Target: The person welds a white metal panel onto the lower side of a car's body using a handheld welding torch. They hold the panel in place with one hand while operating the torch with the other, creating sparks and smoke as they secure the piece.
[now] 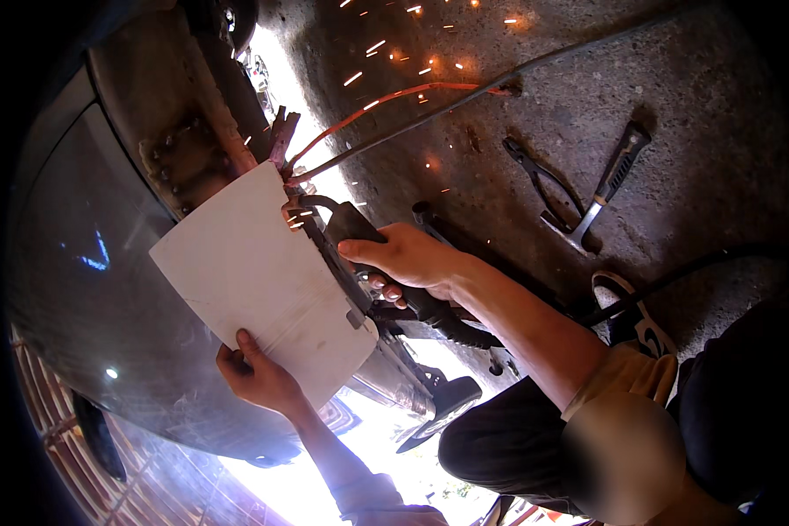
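Note:
My left hand point(259, 375) grips the lower edge of a pale, slightly curved sheet point(254, 263), thumb on its face. The sheet stands against the side of a grey vehicle body point(88, 263). In my right hand point(408, 259) is a black welding torch point(352, 230), fingers wrapped round its handle. Its bent neck reaches toward the sheet's upper right edge, beside a rusty metal part point(291, 215). Bright sparks fly around there and up over the floor. The sheet hides part of the metal behind it, and I cannot make out the torch's tip.
On the rough concrete floor point(710, 131) lie a hammer point(621, 167) and pliers point(543, 175). A grey cable point(535, 66) and an orange curved line point(359, 112) cross the upper area. A black hose point(701, 263) runs near a shoe point(631, 307). Slatted bars point(61, 430) stand lower left.

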A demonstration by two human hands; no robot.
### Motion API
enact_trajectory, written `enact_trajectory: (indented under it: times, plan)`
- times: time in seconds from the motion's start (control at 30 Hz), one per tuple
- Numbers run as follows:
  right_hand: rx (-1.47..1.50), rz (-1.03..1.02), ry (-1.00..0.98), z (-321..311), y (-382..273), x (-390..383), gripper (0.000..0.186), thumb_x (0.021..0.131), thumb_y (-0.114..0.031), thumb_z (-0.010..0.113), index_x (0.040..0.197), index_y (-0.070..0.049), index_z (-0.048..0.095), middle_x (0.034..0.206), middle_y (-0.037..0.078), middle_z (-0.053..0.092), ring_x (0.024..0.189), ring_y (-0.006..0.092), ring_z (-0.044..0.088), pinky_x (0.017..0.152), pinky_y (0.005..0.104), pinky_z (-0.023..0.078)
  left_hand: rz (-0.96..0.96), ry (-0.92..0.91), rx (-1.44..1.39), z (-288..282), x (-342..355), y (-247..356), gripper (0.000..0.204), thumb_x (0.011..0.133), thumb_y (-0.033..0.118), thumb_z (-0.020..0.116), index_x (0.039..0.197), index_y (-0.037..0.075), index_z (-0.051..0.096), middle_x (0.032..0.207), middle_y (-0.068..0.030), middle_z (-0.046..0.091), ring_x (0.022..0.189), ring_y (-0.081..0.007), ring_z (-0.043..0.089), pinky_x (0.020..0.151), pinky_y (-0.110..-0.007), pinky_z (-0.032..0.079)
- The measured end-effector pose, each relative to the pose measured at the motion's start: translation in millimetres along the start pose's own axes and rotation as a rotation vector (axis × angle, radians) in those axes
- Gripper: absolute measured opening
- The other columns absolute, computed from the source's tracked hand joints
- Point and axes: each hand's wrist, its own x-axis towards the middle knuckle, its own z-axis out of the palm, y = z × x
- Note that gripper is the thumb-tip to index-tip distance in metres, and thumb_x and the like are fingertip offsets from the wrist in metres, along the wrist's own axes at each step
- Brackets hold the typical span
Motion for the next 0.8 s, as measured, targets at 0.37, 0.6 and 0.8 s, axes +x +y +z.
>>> enact_trajectory:
  times: [0.37,0.6,0.8]
  plan:
    - [0.002,-0.021,-0.014,0.0,1.1,-0.2,0.039,0.092,-0.046,0.062,0.089,-0.007,0.058,0.060,-0.001,0.046,0.047,0.0092,0.044,0.044,0.0287,0.036,0.002,0.004,0.020,-0.6,-0.6,2.2,0.041,0.094,0.033,0.064,0.110,-0.005,0.060,0.090,-0.0102,0.065,0.077,-0.0172,0.060,0.068,-0.030,0.049]
    - [0.011,0.005,0.011,2.0,-2.0,-2.7,0.039,0.092,-0.046,0.061,0.089,-0.007,0.059,0.059,-0.002,0.045,0.047,0.0085,0.043,0.046,0.0278,0.036,0.023,0.010,0.015,-0.2,-0.9,2.7,0.044,0.092,0.037,0.064,0.108,-0.004,0.059,0.087,-0.0099,0.063,0.076,-0.0174,0.060,0.066,-0.031,0.049]
    - [0.009,-0.009,-0.019,-1.4,2.0,2.6,0.039,0.089,-0.048,0.064,0.093,-0.010,0.059,0.059,-0.003,0.046,0.047,0.0090,0.044,0.045,0.0284,0.037,-0.010,-0.006,-0.014,0.2,-1.4,6.3,0.042,0.093,0.033,0.064,0.110,-0.005,0.059,0.089,-0.0098,0.065,0.078,-0.0170,0.060,0.069,-0.030,0.049]
